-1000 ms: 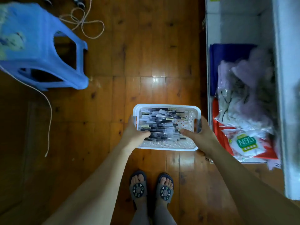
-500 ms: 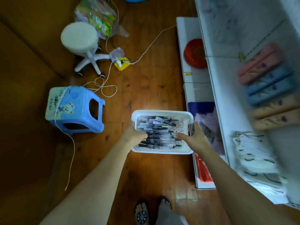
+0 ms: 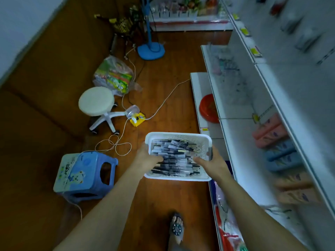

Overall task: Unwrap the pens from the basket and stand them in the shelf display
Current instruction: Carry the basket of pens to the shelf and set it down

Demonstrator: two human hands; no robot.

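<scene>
Since a second ago the basket (image 3: 178, 156) has risen beside the shelf (image 3: 241, 127); left hand (image 3: 147, 158) and right hand (image 3: 211, 163) grip its sides, pens (image 3: 174, 160) still wrapped inside.

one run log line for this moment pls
stage: carrying | left hand: grips white plastic basket | right hand: grips basket | wrapped pens: in basket | white shelf: at right

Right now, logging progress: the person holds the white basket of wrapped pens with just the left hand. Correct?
Not quite. The head view shows both hands on the white basket: the left hand grips its left side and the right hand its right. The pens are inside.
</scene>
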